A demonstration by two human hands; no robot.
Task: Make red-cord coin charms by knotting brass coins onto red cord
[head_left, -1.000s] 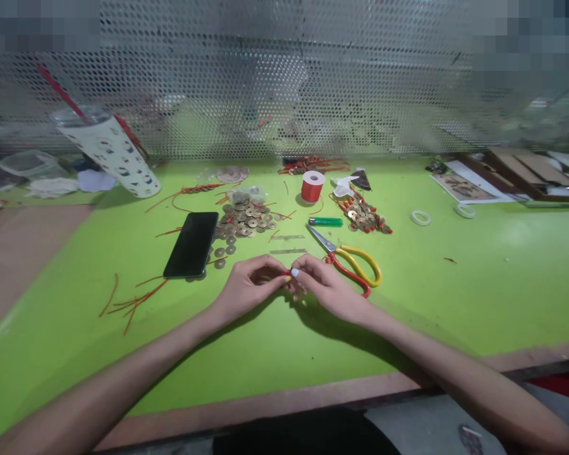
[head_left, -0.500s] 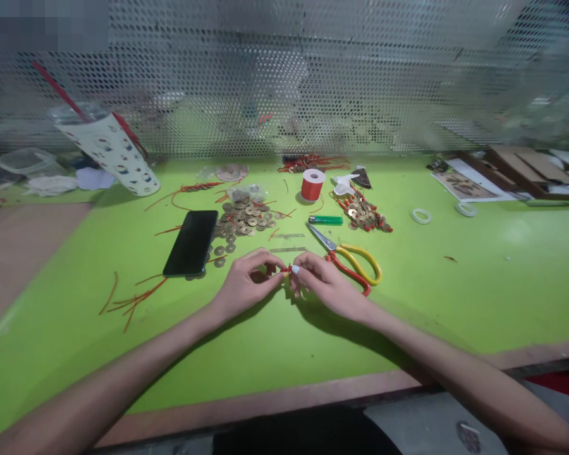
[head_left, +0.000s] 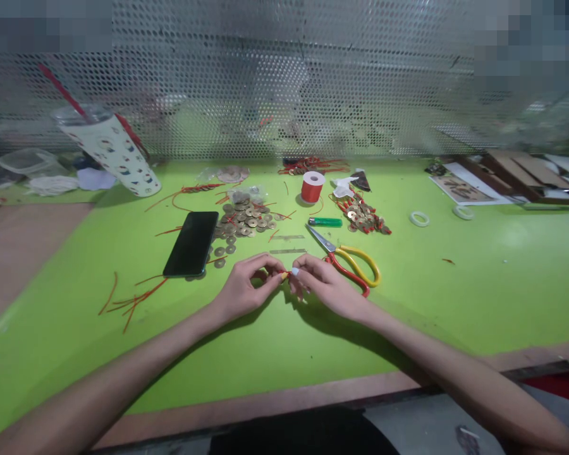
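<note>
Perforated metal sheeting [head_left: 218, 95] is set along the far edge of a green tabletop [head_left: 455, 297]. Above the tabletop's middle, toward its near edge, a small red cord [head_left: 288, 273] is pinched by the fingertips of the left hand [head_left: 241, 287] and of the right hand [head_left: 332, 291]. Toward the left edge from there, a phone [head_left: 191, 245] is laid beside heaped coins [head_left: 246, 220], while scissors [head_left: 330, 247] are placed just beside the right hand.
</note>
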